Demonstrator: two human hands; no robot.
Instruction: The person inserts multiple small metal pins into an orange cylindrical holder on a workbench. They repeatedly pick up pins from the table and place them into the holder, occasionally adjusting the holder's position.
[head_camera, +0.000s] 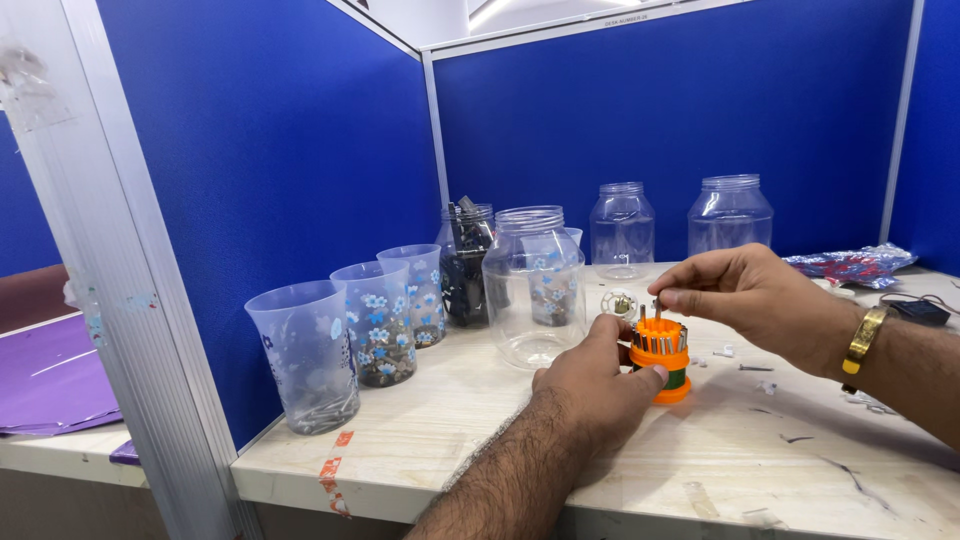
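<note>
1. Clearly, the left hand (600, 375) wraps its grip closed around the orange bit holder (661, 358), bracing it upright on the counter (450, 430) so it cannot tip.
2. The right hand (745, 295) hovers just above the holder, fingertips pinched shut on a thin metal bit (657, 312) held vertically over the ring of slots.
3. Loose small bits (755, 368) lie scattered on the counter to the right.
4. Floral plastic cups (378, 320) and clear jars (533, 285) stand in a row to the left and far side, out of the hands' way.
</note>
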